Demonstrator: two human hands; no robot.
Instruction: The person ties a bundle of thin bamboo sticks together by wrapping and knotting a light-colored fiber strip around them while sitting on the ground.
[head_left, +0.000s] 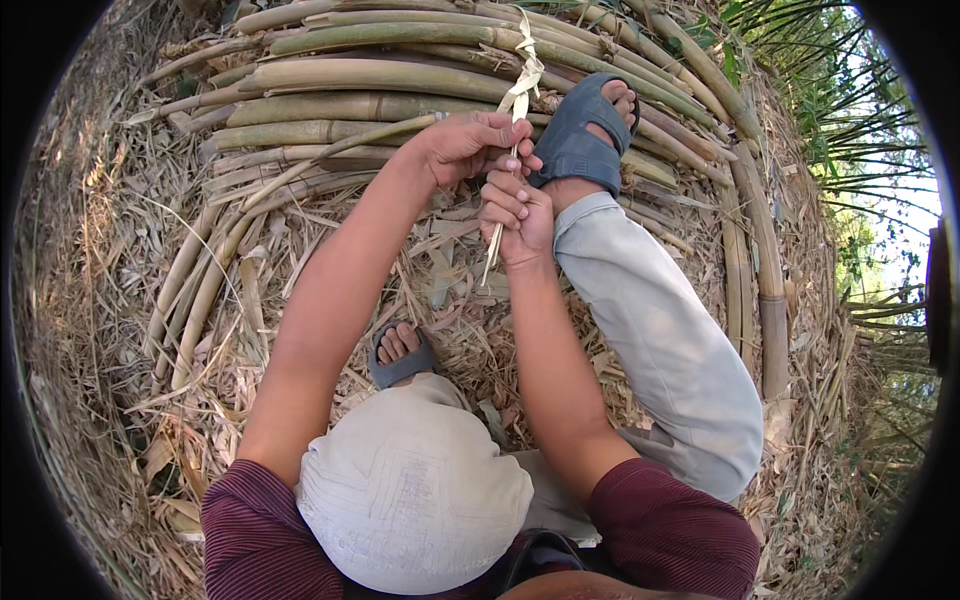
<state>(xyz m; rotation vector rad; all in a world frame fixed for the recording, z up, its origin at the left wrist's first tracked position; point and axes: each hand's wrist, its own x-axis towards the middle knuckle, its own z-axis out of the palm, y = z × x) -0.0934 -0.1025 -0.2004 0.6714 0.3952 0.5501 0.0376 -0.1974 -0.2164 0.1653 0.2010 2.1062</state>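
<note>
My left hand (pixel 465 145) sits on the near edge of the bamboo bundle (pixel 380 75), fingers curled shut around the pale strip (pixel 522 85). My right hand (pixel 518 215) is just below it, touching it, fist closed on the same strip; the loose end pokes out near the fist, pointing down toward the ground. The strip runs up from both hands, over the poles, far side, with a twist above the sandal. Bundle lies across the far part of the scene, poles running left to right, green-yellow. My right foot in a grey sandal (pixel 585 135) presses on the bundle, just right of the hands. Left foot (pixel 400 350) in a sandal is on the ground, near, between my arms. Grey trousers, maroon sleeves. Dry leaves (pixel 120 300) cover the ground all round. Green bamboo foliage (pixel 850 130) far right.
</note>
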